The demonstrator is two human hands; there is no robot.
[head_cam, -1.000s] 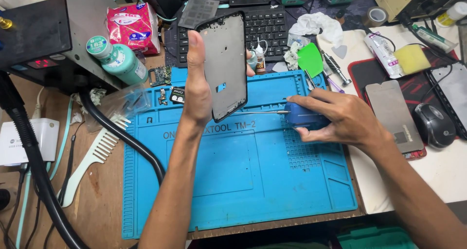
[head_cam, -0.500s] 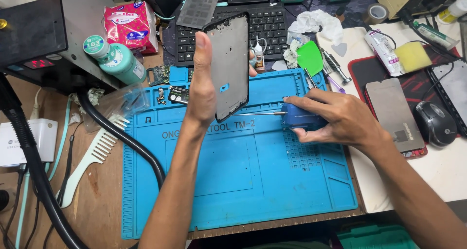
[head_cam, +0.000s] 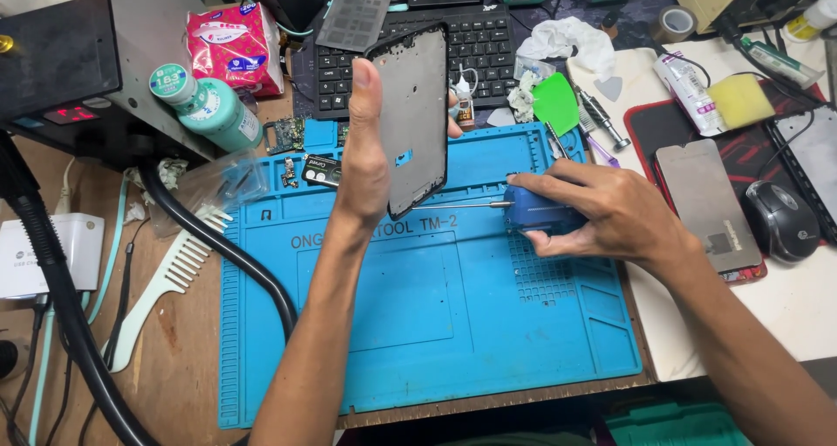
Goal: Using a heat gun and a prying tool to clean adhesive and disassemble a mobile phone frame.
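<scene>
A blue repair mat point(head_cam: 418, 324) is covering the worktop's near middle. Above it, the left hand point(head_cam: 366, 158) is gripping a phone frame point(head_cam: 417, 115) upright. At its right, the right hand point(head_cam: 602, 211) is clasping a blue screwdriver point(head_cam: 532, 211), whose tip is reaching the frame's lower edge.

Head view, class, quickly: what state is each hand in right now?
Left hand: closed on the upright dark rectangular phone frame.
Right hand: closed on the blue-handled screwdriver, whose thin metal shaft points toward the frame.
</scene>
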